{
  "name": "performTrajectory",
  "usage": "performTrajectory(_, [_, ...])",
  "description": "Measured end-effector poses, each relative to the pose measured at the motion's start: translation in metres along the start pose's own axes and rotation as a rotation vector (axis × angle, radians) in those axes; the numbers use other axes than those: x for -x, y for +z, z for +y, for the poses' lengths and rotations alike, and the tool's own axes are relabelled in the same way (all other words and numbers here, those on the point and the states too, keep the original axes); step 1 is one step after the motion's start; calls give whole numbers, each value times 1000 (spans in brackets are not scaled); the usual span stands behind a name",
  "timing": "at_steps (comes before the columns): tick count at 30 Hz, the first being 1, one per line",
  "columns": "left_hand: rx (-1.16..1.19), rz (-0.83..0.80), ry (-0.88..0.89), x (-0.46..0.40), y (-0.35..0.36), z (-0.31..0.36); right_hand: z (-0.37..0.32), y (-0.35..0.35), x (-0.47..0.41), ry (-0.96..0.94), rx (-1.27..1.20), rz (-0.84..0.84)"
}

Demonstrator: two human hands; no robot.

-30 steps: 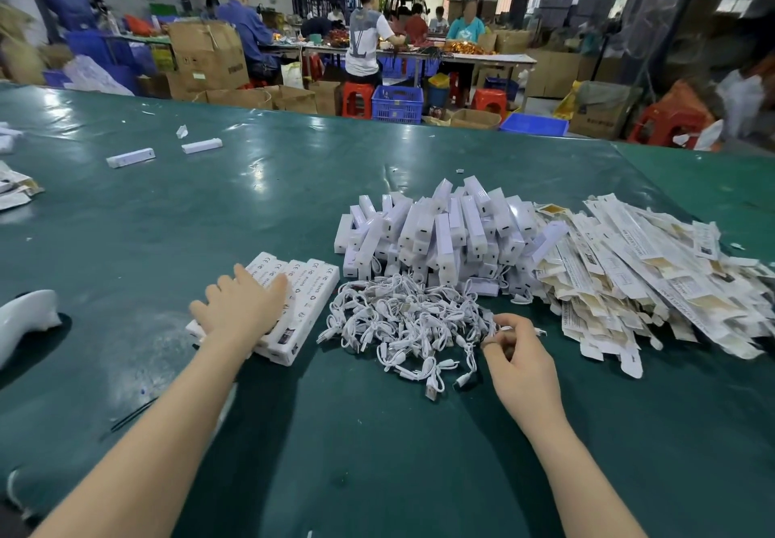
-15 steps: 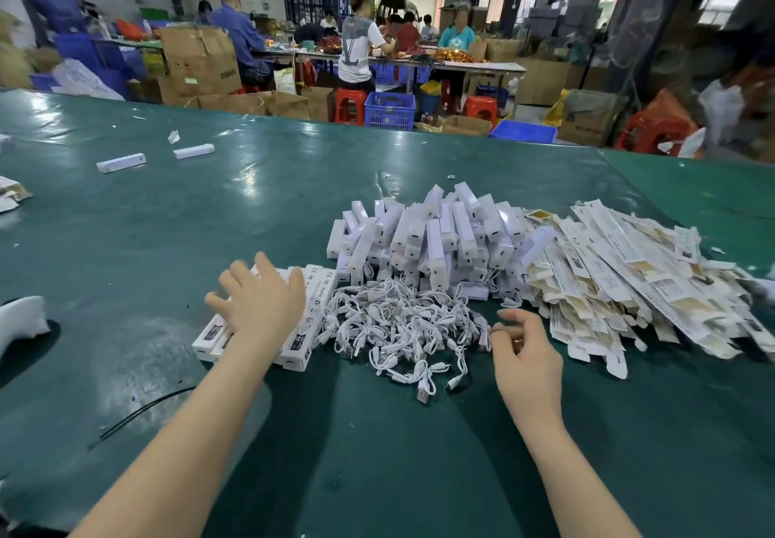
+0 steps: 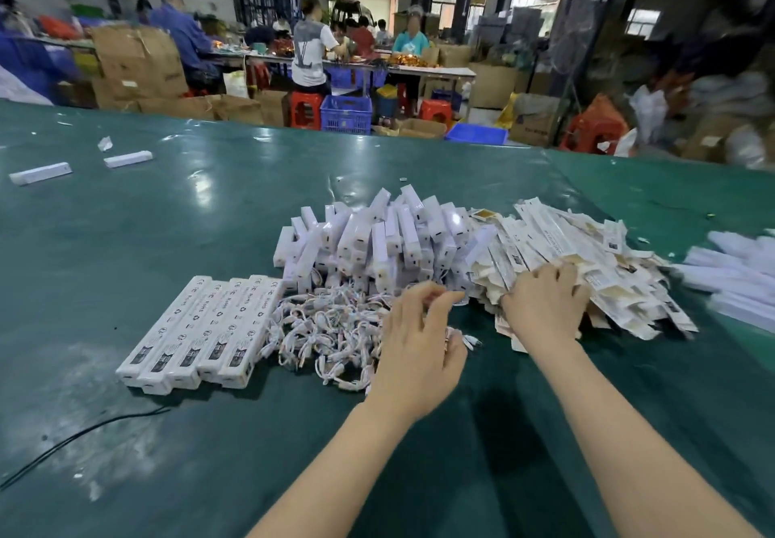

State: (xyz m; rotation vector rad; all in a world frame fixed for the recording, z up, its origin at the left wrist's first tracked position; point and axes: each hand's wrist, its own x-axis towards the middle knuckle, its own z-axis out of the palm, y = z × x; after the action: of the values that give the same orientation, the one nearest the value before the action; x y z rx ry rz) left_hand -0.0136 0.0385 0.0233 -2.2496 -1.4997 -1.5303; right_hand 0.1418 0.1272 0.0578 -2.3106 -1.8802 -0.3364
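Note:
A tangle of short white cables (image 3: 327, 327) lies mid-table in front of a heap of white stick-shaped devices (image 3: 377, 239). My left hand (image 3: 419, 340) hovers over the tangle's right edge, its fingers curled and pinching a white cable whose plug end pokes out under the palm. My right hand (image 3: 545, 302) rests on the pile of flat printed carton sleeves (image 3: 587, 243), with fingers curled into the top sleeves and gripping them. A neat row of closed white boxes (image 3: 197, 327) lies to the left of the cables, with neither hand touching it.
The green table (image 3: 167, 222) also holds two stray white boxes (image 3: 40, 172) at far left, a stack of white strips (image 3: 738, 273) at the right edge and a black wire (image 3: 84, 432) near the front left. People work among cardboard boxes behind the table.
My left hand left the row of closed boxes and moved right onto the cables. My right hand moved from the cables up onto the flat carton sleeves.

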Motion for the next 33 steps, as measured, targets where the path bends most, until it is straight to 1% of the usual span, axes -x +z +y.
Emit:
performTrajectory(2, [31,8,25,6,12,3,1,2,-1,-40,77,40])
performTrajectory(3, [39,16,37,8,15,3,4,2,-1,-38,46,93])
performTrajectory(4, [42,26,50,9,18,2,7,0,0,-10,-49,173])
performTrajectory(5, [45,35,60,10,19,0,11,-1,1,48,-203,259])
performTrajectory(6, [48,43,56,11,20,-2,15,-3,2,128,-409,325])
performTrajectory(7, [52,54,40,12,20,-4,19,-6,2,226,-660,350])
performTrajectory(9, [74,81,-8,14,19,-6,25,-9,6,446,-1201,303])
performTrajectory(10, [88,85,-33,15,18,-7,28,-8,10,545,-1392,310])
performTrajectory(12, [121,78,-70,17,17,-8,32,-4,21,676,-1552,416])
performTrajectory(14, [186,44,-88,18,14,-9,36,1,32,730,-1643,516])
performTrajectory(15, [240,2,-112,17,13,-10,37,4,38,733,-1686,511])
performTrajectory(16, [315,-58,-174,16,12,-9,38,7,42,707,-1735,454])
performTrajectory(17, [424,-126,-287,14,11,-5,37,8,46,648,-1793,348])
performTrajectory(18, [590,-194,-449,12,9,-1,35,8,50,564,-1845,216])
performTrajectory(19, [804,-269,-634,11,8,1,33,7,54,464,-1850,94])
performTrajectory(20, [1031,-361,-818,9,7,2,31,7,57,366,-1803,0])
performTrajectory(21, [1268,-483,-957,8,5,1,28,6,59,275,-1740,-73])
performTrajectory(23, [1729,-763,-1117,5,-3,-7,25,3,63,116,-1653,-195])
performTrajectory(24, [1889,-888,-1166,3,-9,-9,23,3,66,60,-1631,-242])
performTrajectory(25, [1951,-980,-1169,1,-15,-8,22,4,68,31,-1608,-266])
performTrajectory(26, [1915,-1034,-1111,0,-18,-7,20,6,70,28,-1577,-258])
performTrajectory(27, [1809,-1043,-1034,1,-19,-5,19,9,71,48,-1542,-217])
performTrajectory(28, [1707,-1004,-994,3,-17,-4,17,11,71,80,-1521,-156])
performTrajectory(31, [1496,-783,-958,7,-7,-3,16,12,72,185,-1568,-15])
performTrajectory(32, [1417,-757,-929,7,-6,-3,16,12,73,190,-1585,3])
performTrajectory(33, [1329,-766,-890,6,-5,-2,16,11,74,171,-1606,7])
